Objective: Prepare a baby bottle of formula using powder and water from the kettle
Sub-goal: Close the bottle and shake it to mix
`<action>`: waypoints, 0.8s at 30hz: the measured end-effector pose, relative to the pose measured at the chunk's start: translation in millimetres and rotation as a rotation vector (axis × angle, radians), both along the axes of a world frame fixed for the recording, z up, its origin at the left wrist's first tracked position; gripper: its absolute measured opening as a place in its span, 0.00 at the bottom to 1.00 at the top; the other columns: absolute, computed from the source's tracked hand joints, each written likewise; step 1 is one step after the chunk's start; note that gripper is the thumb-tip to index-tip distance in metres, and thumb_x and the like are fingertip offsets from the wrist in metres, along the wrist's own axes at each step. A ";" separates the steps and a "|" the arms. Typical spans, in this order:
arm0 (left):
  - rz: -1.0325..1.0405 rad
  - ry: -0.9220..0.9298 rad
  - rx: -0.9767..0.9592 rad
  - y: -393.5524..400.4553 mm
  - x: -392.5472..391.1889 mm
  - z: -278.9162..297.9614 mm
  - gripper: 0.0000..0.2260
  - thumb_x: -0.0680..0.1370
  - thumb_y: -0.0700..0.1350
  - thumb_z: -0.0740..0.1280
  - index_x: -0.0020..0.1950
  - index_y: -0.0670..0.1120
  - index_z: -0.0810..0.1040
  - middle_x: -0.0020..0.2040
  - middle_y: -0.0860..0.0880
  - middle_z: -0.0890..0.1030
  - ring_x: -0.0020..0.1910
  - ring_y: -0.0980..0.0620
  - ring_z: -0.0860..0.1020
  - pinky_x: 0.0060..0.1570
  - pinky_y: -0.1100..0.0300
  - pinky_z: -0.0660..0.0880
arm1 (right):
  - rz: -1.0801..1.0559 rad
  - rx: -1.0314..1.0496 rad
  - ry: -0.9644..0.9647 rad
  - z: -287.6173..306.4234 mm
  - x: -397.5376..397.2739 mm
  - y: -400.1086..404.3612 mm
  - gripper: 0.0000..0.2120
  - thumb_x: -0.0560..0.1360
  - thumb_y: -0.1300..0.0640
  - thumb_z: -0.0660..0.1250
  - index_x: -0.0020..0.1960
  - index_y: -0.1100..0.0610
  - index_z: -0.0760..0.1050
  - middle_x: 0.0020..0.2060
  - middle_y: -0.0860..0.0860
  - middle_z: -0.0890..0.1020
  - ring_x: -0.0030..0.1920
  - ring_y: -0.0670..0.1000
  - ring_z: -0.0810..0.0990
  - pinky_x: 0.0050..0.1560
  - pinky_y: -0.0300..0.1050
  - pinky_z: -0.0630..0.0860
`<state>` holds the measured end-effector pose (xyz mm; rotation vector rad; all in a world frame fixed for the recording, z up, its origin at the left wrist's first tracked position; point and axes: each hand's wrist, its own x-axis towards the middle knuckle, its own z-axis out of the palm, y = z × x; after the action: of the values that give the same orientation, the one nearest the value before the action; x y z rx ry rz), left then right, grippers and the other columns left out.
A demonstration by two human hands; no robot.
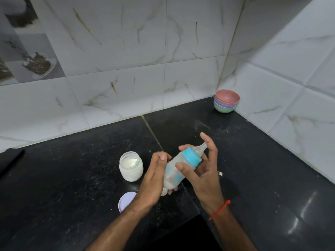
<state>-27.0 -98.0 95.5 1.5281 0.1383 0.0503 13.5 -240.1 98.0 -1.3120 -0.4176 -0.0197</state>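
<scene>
A baby bottle (pixel 174 173) with a blue collar and a clear teat is tilted above the black counter, teat up to the right, milky liquid inside. My left hand (pixel 154 180) wraps its lower body from the left. My right hand (pixel 201 169) holds it near the collar, thumb on the body, fingers spread behind the teat. An open glass jar of white powder (pixel 130 166) stands just left of my left hand. Its pale round lid (pixel 126 201) lies flat in front of the jar. No kettle is in view.
A stack of coloured bowls (pixel 227 103) sits in the far right corner where the tiled walls meet. A dark flat object (pixel 10 160) lies at the left edge. A small metal piece (pixel 220 173) shows behind my right hand. The counter's front edge drops off below my wrists.
</scene>
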 end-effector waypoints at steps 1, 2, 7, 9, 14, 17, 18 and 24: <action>-0.006 0.030 -0.052 -0.5 0.5 -0.5 0.18 0.83 0.62 0.53 0.57 0.48 0.70 0.33 0.44 0.81 0.29 0.46 0.77 0.30 0.54 0.72 | 0.012 0.003 -0.003 0.7 -1.2 -0.2 0.42 0.72 0.68 0.74 0.76 0.44 0.58 0.59 0.58 0.81 0.54 0.59 0.84 0.55 0.51 0.83; -0.012 0.061 -0.108 -1.2 1.3 -1.7 0.20 0.83 0.63 0.53 0.58 0.46 0.70 0.33 0.42 0.81 0.28 0.45 0.76 0.29 0.55 0.70 | 0.020 0.005 -0.008 2.3 -2.5 0.4 0.43 0.72 0.69 0.74 0.76 0.44 0.56 0.60 0.58 0.81 0.55 0.61 0.84 0.55 0.53 0.83; -0.073 0.179 -0.343 -6.4 1.5 1.8 0.26 0.86 0.59 0.53 0.67 0.37 0.71 0.36 0.36 0.77 0.26 0.45 0.76 0.23 0.59 0.69 | 0.003 -0.056 -0.079 8.9 -6.8 1.2 0.41 0.72 0.61 0.77 0.74 0.39 0.58 0.61 0.57 0.81 0.56 0.64 0.84 0.58 0.64 0.82; -0.096 0.193 -0.402 -5.9 0.4 1.8 0.28 0.85 0.60 0.54 0.69 0.37 0.71 0.36 0.36 0.76 0.26 0.46 0.75 0.23 0.60 0.69 | 0.023 -0.111 -0.105 11.2 -5.2 -1.8 0.43 0.71 0.60 0.77 0.75 0.37 0.58 0.62 0.55 0.81 0.56 0.63 0.84 0.58 0.63 0.82; -0.159 0.247 -0.514 -4.9 -2.4 -1.0 0.30 0.85 0.62 0.54 0.71 0.36 0.72 0.37 0.37 0.77 0.27 0.46 0.75 0.22 0.60 0.69 | 0.129 -0.235 -0.076 16.7 -1.3 -12.3 0.46 0.71 0.67 0.78 0.75 0.36 0.59 0.60 0.55 0.81 0.57 0.60 0.84 0.59 0.54 0.82; -0.134 0.232 -0.451 -4.2 -0.5 -6.0 0.28 0.85 0.62 0.54 0.69 0.39 0.73 0.38 0.36 0.80 0.29 0.44 0.78 0.25 0.58 0.73 | 0.112 -0.310 -0.099 22.5 0.0 -18.3 0.43 0.69 0.60 0.81 0.72 0.35 0.61 0.59 0.54 0.82 0.57 0.58 0.85 0.56 0.53 0.84; -0.101 0.201 -0.387 -4.2 0.7 -5.9 0.28 0.85 0.63 0.54 0.68 0.41 0.74 0.41 0.35 0.82 0.31 0.44 0.79 0.27 0.56 0.74 | 0.073 -0.276 -0.112 24.5 -1.4 -17.0 0.43 0.68 0.59 0.81 0.72 0.36 0.62 0.59 0.55 0.82 0.57 0.58 0.85 0.56 0.55 0.84; 0.176 -0.024 0.014 15.2 8.7 -3.8 0.20 0.79 0.63 0.55 0.60 0.52 0.75 0.57 0.53 0.85 0.50 0.47 0.85 0.47 0.47 0.79 | -0.295 0.057 -0.016 24.4 -6.5 -13.6 0.42 0.67 0.63 0.79 0.71 0.37 0.64 0.62 0.62 0.79 0.56 0.55 0.85 0.56 0.54 0.84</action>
<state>-18.3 -82.8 91.7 1.5261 0.2536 0.2093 7.0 -253.7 122.4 -1.3087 -0.2323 -0.2874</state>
